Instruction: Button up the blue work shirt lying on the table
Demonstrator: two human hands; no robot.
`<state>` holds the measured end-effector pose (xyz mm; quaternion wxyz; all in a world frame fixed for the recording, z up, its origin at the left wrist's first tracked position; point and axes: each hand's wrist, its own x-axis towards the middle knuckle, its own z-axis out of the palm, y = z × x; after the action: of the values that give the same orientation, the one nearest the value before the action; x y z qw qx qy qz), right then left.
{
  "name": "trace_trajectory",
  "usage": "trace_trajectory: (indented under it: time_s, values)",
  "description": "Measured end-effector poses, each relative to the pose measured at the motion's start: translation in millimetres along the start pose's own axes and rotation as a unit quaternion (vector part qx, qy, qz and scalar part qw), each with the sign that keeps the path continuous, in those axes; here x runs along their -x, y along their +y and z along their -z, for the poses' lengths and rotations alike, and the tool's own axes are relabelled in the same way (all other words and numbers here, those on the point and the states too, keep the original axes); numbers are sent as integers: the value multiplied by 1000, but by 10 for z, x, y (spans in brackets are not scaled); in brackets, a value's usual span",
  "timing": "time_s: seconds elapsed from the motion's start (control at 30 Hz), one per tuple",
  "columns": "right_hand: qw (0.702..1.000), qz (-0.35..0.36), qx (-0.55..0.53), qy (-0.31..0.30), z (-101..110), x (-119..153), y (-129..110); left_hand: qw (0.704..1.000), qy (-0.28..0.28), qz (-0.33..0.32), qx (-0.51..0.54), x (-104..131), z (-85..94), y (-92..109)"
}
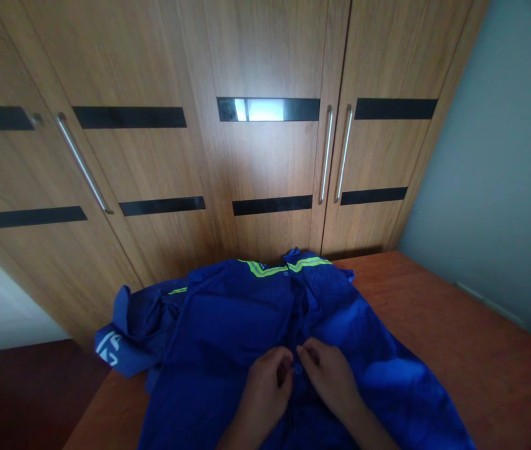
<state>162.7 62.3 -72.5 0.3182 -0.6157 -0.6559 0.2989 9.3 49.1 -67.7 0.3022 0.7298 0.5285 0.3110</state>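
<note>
A blue garment (232, 325) with yellow-green and grey stripes near its top lies spread on a reddish-brown surface. Down its middle runs a front opening with small round buttons. At this opening my left hand (268, 384) has its fingers curled and pinched on the garment's edge. Just to its right, my right hand (328, 372) pinches the other side of the opening with thumb and forefinger. One button shows between the two hands. White lettering marks a bunched blue part (137, 340) at the left.
Behind the garment stands a wooden wardrobe (270, 162) with dark strips and metal handles. The reddish-brown surface (434, 312) extends to the right, up to a pale wall (495, 187). A dark floor shows at the lower left.
</note>
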Motion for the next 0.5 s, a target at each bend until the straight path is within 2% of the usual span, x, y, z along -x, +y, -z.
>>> trace_trajectory:
  time_s: [0.1,0.2,0.37,0.5]
  values:
    - [983,8,167,71,79,-141,-201,1000,-29,-13,-2,-6,28,41]
    - [968,2,240,78,98,-345,-348,999,-27,-23,-26,-46,122,103]
    - [979,-36,194,52,131,-611,-278,990,17,-20,-139,-246,304,188]
    - [994,-27,96,45,144,-679,-74,971,-20,-6,-240,-514,269,173]
